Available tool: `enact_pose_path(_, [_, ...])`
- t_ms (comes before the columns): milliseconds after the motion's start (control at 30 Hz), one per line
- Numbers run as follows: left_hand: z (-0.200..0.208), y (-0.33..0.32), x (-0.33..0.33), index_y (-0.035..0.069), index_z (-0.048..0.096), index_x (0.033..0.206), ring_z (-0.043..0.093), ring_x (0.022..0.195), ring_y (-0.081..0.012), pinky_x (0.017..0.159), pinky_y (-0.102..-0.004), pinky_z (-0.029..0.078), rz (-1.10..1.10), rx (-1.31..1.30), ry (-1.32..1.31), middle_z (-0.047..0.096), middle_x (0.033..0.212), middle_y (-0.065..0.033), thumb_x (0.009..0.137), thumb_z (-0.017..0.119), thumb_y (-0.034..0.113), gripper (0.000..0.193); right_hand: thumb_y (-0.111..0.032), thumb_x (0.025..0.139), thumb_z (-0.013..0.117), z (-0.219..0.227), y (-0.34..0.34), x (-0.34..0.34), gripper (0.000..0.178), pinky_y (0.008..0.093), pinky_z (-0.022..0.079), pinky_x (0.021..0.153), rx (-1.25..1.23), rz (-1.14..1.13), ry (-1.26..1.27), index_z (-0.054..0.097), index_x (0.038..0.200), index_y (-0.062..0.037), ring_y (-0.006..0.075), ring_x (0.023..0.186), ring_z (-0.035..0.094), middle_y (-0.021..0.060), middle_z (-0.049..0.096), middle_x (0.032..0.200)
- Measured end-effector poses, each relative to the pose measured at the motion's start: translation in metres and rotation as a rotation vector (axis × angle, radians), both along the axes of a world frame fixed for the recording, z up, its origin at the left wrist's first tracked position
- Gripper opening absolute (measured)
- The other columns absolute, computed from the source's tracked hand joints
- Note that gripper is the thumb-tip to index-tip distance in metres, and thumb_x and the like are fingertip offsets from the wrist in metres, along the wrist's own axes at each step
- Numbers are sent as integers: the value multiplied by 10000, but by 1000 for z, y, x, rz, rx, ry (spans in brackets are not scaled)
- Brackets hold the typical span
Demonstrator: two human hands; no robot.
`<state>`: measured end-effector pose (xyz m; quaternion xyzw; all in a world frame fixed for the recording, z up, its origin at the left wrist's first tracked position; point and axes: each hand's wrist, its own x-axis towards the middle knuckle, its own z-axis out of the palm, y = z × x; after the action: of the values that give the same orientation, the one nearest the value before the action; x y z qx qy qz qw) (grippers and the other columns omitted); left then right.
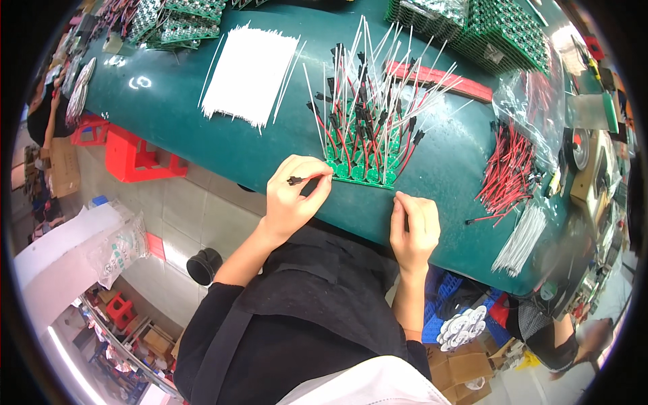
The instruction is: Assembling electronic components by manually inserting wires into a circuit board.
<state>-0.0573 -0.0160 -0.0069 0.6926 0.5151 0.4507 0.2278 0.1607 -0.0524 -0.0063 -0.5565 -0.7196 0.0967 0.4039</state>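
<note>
A green circuit board panel (356, 173) of small round boards lies near the table's front edge. Red-and-black wire leads (344, 138) with black connectors and thin white strands (383, 50) stand up from it in a thicket. At the panel's near left corner, my left hand (295, 196) pinches a red-and-black wire lead (295, 180); its black connector sticks out between the fingers. My right hand (416, 229) is just off the near right corner, thumb and forefinger pressed together. Whatever may be between those fingertips is too small to make out.
White strands (250, 74) lie in a wide pile at the back left. A red bar (445, 81) sits behind the panel. Red leads (506, 172), white strands (520, 239) and a clear bag (530, 101) are on the right. Green boards (509, 37) are stacked at the back right.
</note>
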Motion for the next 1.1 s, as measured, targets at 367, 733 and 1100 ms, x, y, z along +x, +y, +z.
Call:
enact_pose_path(367, [7, 9, 13, 12, 611, 1048, 621, 741, -128, 712, -264, 512, -1, -240, -51, 644, 858, -56, 784, 734, -19, 293, 84, 755, 703, 20, -7, 24, 191, 354, 510, 653, 2, -151, -1, 675, 930, 15, 270, 694, 628, 118, 663, 813])
enact_pose_path(733, [-1, 10, -1, 2, 514, 867, 551, 702, -114, 682, -244, 481, -79, -334, -102, 529, 868, -51, 807, 706, -46, 207, -109, 892, 632, 34, -80, 205, 123, 387, 487, 720, -267, -1017, -357, 653, 986, -31, 270, 777, 594, 122, 606, 879])
enact_pose_path(1100, [-5, 10, -13, 10, 499, 856, 549, 782, -103, 715, -227, 483, -73, -336, -222, 533, 906, -59, 854, 678, -49, 189, -158, 878, 665, 17, -32, 160, 105, 403, 499, 699, -337, -836, -270, 657, 915, -59, 293, 783, 607, 113, 593, 828])
